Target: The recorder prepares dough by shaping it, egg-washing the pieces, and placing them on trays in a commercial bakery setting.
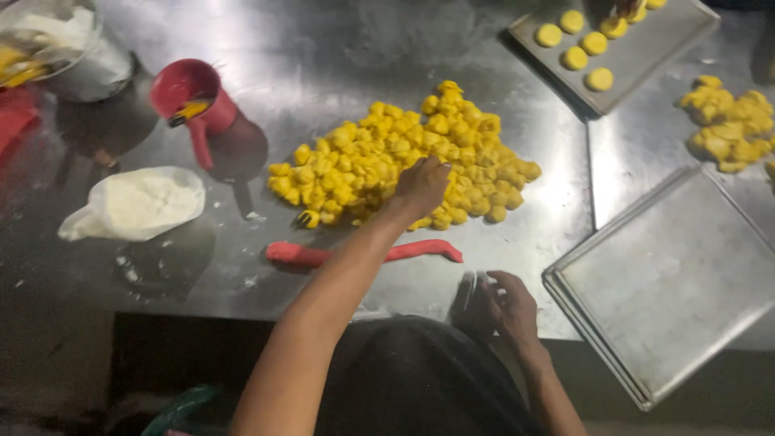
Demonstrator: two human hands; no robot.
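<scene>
Dough pieces [404, 157], yellow, lie heaped mid-table [339, 48]. Left hand [420, 187] reaches into the heap's near edge, fingers curled down among the pieces; whether they pinch one I cannot tell. Right hand [504, 305] rests at the table's near edge, fingers loosely bent, beside an empty tray [670, 291]. A red dough roll [355, 253] lies just before the heap.

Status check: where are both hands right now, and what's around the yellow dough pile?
Left hand on yellow dough pile, fingers curled in. Right hand at table edge, grip unclear. Red dough strip just below the pile; empty tray to the right.
</scene>
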